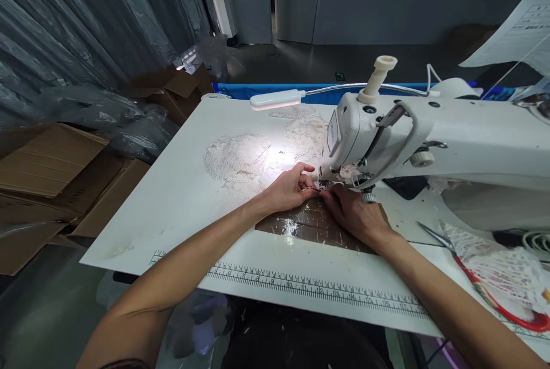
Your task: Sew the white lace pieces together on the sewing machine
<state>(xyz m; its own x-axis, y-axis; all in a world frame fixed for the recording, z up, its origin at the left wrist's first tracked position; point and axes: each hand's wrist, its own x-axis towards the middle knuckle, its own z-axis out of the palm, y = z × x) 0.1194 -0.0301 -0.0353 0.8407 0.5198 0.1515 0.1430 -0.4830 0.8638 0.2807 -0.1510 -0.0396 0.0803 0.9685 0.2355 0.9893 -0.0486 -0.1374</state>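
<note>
"Bare forearms (210,248) come in nearest us, don't they, one from each side, crossing the printed ruler (303,289) along the table's front?"

"Yes, and they meet by the head of that white sewing machine (485,128). Thumb and fingers of the left hand (287,189) are curled together close to the needle area. Across from it, the right hand (356,212) sits low at a shiny brown sheet (292,230)."

"Are they gripping anything?"

"I can't tell. Fingertips from both sides nearly meet at a scrap of white lace (321,184) under the machine's head, but whether either hand pinches it or merely presses it is hidden from here."

"Where's the other lace?"

"Pale lace pieces (238,157) lie spread on the white table (163,197) beyond the left hand, near a glowing lamp (277,99)."

"And over on the right?"

"Red-handled scissors (461,266), past the right forearm, with a white lacy bundle (498,260) just beside them."
</note>
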